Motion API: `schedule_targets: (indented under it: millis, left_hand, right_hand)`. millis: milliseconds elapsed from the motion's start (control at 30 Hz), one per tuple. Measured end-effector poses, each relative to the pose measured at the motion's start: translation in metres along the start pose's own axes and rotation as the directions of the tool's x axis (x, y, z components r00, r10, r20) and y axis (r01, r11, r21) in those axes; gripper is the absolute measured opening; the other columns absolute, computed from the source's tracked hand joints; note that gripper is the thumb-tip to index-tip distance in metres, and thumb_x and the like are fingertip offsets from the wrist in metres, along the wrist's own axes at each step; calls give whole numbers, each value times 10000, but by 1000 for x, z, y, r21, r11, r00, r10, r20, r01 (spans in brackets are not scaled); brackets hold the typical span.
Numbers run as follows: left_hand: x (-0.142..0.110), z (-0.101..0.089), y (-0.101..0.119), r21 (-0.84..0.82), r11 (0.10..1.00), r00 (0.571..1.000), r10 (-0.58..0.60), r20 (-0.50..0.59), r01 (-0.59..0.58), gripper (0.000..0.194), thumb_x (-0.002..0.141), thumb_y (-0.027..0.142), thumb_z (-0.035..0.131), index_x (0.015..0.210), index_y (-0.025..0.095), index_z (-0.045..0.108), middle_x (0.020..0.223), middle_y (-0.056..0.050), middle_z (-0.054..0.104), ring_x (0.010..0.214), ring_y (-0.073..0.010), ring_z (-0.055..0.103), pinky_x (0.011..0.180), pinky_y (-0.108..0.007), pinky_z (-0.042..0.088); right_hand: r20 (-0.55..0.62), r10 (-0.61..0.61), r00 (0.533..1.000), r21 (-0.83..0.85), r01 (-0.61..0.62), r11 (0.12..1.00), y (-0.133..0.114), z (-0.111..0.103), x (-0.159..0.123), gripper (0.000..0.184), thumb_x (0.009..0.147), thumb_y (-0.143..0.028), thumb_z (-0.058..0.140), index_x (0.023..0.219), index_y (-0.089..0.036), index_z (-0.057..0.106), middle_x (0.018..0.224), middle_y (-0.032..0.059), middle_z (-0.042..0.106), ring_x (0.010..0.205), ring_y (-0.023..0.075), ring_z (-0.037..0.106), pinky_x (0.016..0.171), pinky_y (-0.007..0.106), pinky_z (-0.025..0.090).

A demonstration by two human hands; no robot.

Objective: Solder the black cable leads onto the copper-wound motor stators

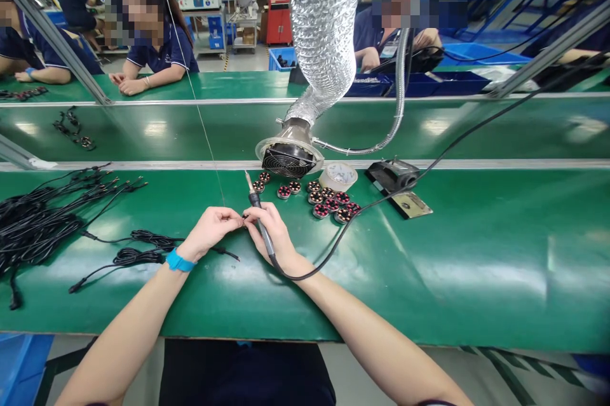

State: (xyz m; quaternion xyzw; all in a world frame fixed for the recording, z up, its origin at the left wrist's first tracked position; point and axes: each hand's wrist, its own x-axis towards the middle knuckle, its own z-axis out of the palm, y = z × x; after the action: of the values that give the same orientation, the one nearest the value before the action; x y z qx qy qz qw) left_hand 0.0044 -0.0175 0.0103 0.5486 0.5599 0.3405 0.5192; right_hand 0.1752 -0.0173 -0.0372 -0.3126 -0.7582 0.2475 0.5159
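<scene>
My left grip [214, 229], seen from my remote station, was closed at the fingertips on a small dark part [244, 218], which sat exactly where the two hands met; its details were too small for me to tell. My right grip [274, 231] held a soldering iron [264, 231] against the hand, its tip pointing forward and away from the part, while the right fingertips reached the part's other side. A thin strand [204, 120] descended from above to just behind the left grip; I could not tell whether the fingers had hold of it.

Ahead of the right grip, and to its right, round wound parts [331, 205] stood in a loose group on the tabletop [476, 266], with a tape roll [333, 184] just beyond them. Farther right lay the iron stand [393, 177]; directly ahead, above the tabletop, hung a fan hood [288, 161]. Coiled black cables [138, 256] lay to the left of the left grip, near the wrist.

I judged the step in hand to be positioning the small part rather than heating it, since the tip faced elsewhere. The next move, in my view, called for a steady left pinch, then a turn of the iron toward the part, clear of the fingers.
</scene>
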Motion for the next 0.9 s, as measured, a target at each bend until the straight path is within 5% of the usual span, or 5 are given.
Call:
schedule_targets:
  millis: [300, 467, 633, 900]
  left_hand:
    - [11, 0, -11, -14, 1000, 983, -15, -183, 13, 142, 676, 277, 663, 696, 147, 715, 562, 3, 625, 492, -96, 444, 488, -233, 320]
    - [14, 3, -13, 10, 999, 981, -38, -190, 40, 166, 690, 284, 654, 718, 139, 729, 535, 6, 605, 472, -91, 415, 477, -235, 297]
    - [15, 3, -14, 16, 999, 980, -33, -196, 37, 178, 690, 301, 664, 705, 139, 734, 520, 5, 599, 473, -95, 418, 477, -235, 294]
    - [15, 3, -14, 11, 999, 982, -46, -185, 49, 194, 698, 323, 674, 697, 134, 718, 545, 11, 589, 474, -78, 375, 471, -230, 264]
  right_hand:
    - [-144, 181, 973, 76, -171, 982, -1, -8, 9, 276, 969, -243, 519, 1228, -257, 611, 1007, 47, 627, 809, 141, 643, 832, 303, 549]
    - [-213, 345, 914, 168, -313, 935, -2, -13, 8, 260, 973, -370, 518, 1130, -213, 653, 730, 5, 663, 600, 137, 624, 641, 280, 548]
    - [-249, 343, 906, 193, -300, 934, 0, -13, 4, 275, 964, -412, 489, 922, -199, 658, 553, -22, 582, 474, 132, 567, 482, 252, 466]
    - [-217, 282, 934, 115, -263, 958, -3, -14, 2, 244, 948, -361, 489, 878, -209, 665, 564, -23, 585, 460, 126, 530, 489, 264, 442]
